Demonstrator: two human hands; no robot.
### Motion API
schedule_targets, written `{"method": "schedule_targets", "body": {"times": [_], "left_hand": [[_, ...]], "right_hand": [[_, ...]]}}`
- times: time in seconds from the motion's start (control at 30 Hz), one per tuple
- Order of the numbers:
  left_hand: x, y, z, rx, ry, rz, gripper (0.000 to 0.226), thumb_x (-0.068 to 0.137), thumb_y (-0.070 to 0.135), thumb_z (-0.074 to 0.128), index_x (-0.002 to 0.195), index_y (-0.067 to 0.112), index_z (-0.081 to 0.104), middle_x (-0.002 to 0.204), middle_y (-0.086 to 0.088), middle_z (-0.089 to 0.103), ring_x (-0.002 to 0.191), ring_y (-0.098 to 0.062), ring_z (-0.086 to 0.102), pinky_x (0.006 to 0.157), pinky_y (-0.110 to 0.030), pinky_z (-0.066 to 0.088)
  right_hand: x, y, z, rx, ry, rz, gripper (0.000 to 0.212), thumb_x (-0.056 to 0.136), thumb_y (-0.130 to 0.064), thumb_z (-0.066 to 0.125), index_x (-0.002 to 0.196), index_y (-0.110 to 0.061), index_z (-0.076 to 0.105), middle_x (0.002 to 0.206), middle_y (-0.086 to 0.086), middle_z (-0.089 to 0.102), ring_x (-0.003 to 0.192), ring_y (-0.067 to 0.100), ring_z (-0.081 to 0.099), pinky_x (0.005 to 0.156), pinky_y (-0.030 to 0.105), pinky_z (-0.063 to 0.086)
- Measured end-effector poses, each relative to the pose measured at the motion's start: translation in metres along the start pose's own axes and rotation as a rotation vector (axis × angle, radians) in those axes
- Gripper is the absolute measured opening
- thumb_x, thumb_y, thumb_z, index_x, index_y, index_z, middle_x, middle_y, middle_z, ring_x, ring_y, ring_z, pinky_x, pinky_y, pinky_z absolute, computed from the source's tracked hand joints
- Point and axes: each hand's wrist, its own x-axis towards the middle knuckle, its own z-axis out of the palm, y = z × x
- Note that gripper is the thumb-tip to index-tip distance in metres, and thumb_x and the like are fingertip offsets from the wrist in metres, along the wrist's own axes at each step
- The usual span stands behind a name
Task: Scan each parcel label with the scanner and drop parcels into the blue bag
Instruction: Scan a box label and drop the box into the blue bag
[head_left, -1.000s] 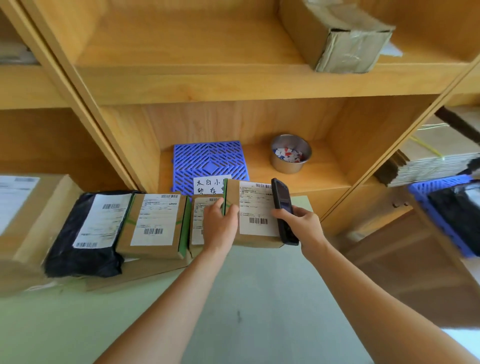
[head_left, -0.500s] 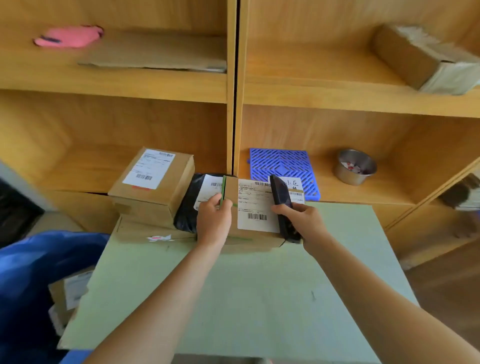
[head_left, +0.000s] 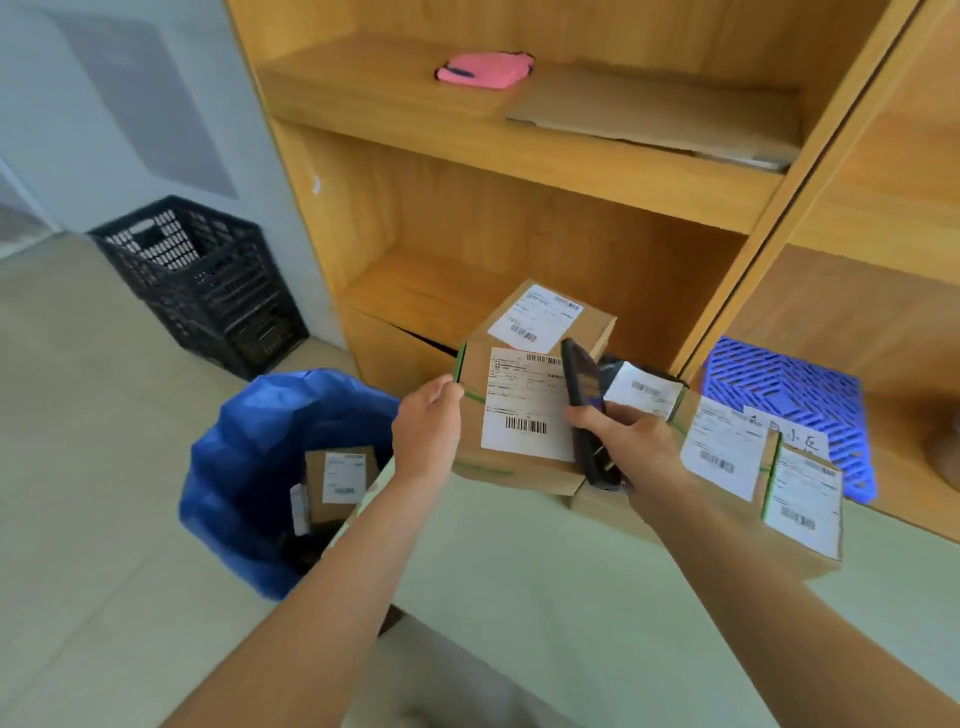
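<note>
Above the tabletop's (head_left: 545, 582) left edge, your left hand (head_left: 427, 431) pinches the cardboard parcel (head_left: 470, 457) by its left side, label (head_left: 524, 405) facing you. Your right hand (head_left: 631, 447) grips the black scanner (head_left: 584, 400) against the label's right edge. Once the scan registers, I'd carry the parcel left and down over the blue bag (head_left: 234, 457), which sits open on the floor just beside the tabletop, and release low so it lands beside the parcel already inside (head_left: 337, 483).

Both bare forearms are extended forward and converge. The left hand (head_left: 427, 431) is seen from the back, its fingers curled in a grip at the thumb side. The right hand (head_left: 631, 447) is closed, thumb laid on top.
</note>
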Motion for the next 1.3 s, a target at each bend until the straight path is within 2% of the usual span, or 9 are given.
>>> {"method": "schedule_targets", "body": {"times": [0.17, 0.3, 0.5, 0.77, 0.83, 0.93, 1.07, 1.2, 1.3], "left_hand": [[0.030, -0.025, -0.071, -0.029, 0.090, -0.086, 0.032, 0.086, 0.030, 0.045, 0.089, 0.006, 0.064, 0.086, -0.014, 0.070, 0.084, -0.033, 0.066, 0.078, -0.046, 0.052], [0.056, -0.049, -0.127, -0.028, 0.157, -0.139, 0.034, 0.091, 0.029, 0.045, 0.098, 0.003, 0.066, 0.090, -0.017, 0.070, 0.077, -0.025, 0.064, 0.075, -0.041, 0.051], [0.087, -0.085, -0.186, 0.000, 0.240, -0.220, 0.034, 0.091, 0.031, 0.045, 0.093, 0.002, 0.063, 0.084, -0.017, 0.066, 0.072, -0.020, 0.054, 0.078, -0.049, 0.050], [0.113, -0.117, -0.226, -0.015, 0.292, -0.345, 0.032, 0.090, 0.031, 0.043, 0.072, 0.007, 0.056, 0.067, -0.007, 0.054, 0.068, -0.022, 0.052, 0.066, -0.039, 0.041], [0.115, -0.125, -0.231, -0.006, 0.273, -0.340, 0.034, 0.090, 0.031, 0.044, 0.101, 0.007, 0.066, 0.093, -0.014, 0.066, 0.087, -0.028, 0.061, 0.079, -0.045, 0.047], [0.116, -0.130, -0.240, -0.048, 0.276, -0.283, 0.046, 0.096, 0.029, 0.049, 0.142, 0.025, 0.051, 0.115, 0.007, 0.062, 0.089, -0.004, 0.056, 0.083, -0.031, 0.039], [0.119, -0.124, -0.242, -0.093, 0.298, -0.201, 0.051, 0.098, 0.027, 0.049, 0.149, 0.027, 0.043, 0.136, 0.003, 0.056, 0.102, -0.006, 0.047, 0.087, -0.026, 0.033], [0.128, -0.109, -0.226, -0.068, 0.234, -0.168, 0.053, 0.097, 0.033, 0.048, 0.149, 0.035, 0.041, 0.119, 0.005, 0.057, 0.105, -0.009, 0.053, 0.084, -0.026, 0.035], [0.133, -0.097, -0.207, -0.073, 0.163, -0.132, 0.056, 0.095, 0.041, 0.048, 0.150, 0.040, 0.037, 0.148, 0.003, 0.046, 0.130, -0.018, 0.045, 0.095, -0.031, 0.032]], "right_hand": [[0.003, -0.003, 0.088, -0.032, -0.078, -0.014, 0.036, 0.075, -0.033, 0.086, 0.104, -0.016, 0.075, 0.094, 0.001, 0.075, 0.078, 0.017, 0.066, 0.054, 0.025, 0.047], [0.008, 0.002, 0.162, -0.075, -0.095, 0.000, 0.044, 0.067, -0.036, 0.088, 0.104, -0.016, 0.075, 0.096, 0.002, 0.077, 0.084, 0.020, 0.071, 0.060, 0.032, 0.055], [0.012, 0.026, 0.249, -0.068, -0.165, 0.076, 0.046, 0.068, -0.036, 0.090, 0.106, -0.016, 0.072, 0.100, 0.004, 0.077, 0.087, 0.021, 0.071, 0.059, 0.029, 0.051], [0.022, 0.036, 0.310, -0.132, -0.231, 0.139, 0.027, 0.077, -0.035, 0.086, 0.091, -0.024, 0.066, 0.095, 0.002, 0.073, 0.082, 0.018, 0.067, 0.061, 0.028, 0.052], [0.026, 0.037, 0.318, -0.170, -0.223, 0.118, 0.035, 0.074, -0.037, 0.087, 0.098, -0.019, 0.071, 0.096, 0.002, 0.076, 0.083, 0.018, 0.071, 0.060, 0.028, 0.055], [0.033, 0.035, 0.321, -0.207, -0.170, 0.095, 0.042, 0.069, -0.040, 0.089, 0.100, -0.016, 0.073, 0.089, 0.002, 0.077, 0.084, 0.021, 0.073, 0.061, 0.031, 0.059], [0.040, 0.027, 0.306, -0.294, -0.159, 0.021, 0.042, 0.067, -0.043, 0.089, 0.098, -0.022, 0.072, 0.089, 0.002, 0.074, 0.082, 0.019, 0.071, 0.066, 0.032, 0.059], [0.039, 0.014, 0.285, -0.349, -0.139, -0.055, 0.048, 0.069, -0.045, 0.088, 0.106, -0.026, 0.064, 0.093, -0.003, 0.070, 0.085, 0.015, 0.069, 0.065, 0.028, 0.057], [0.036, 0.004, 0.267, -0.430, -0.126, -0.128, 0.054, 0.070, -0.046, 0.088, 0.111, -0.030, 0.057, 0.094, -0.008, 0.067, 0.085, 0.011, 0.067, 0.066, 0.028, 0.059]]}}
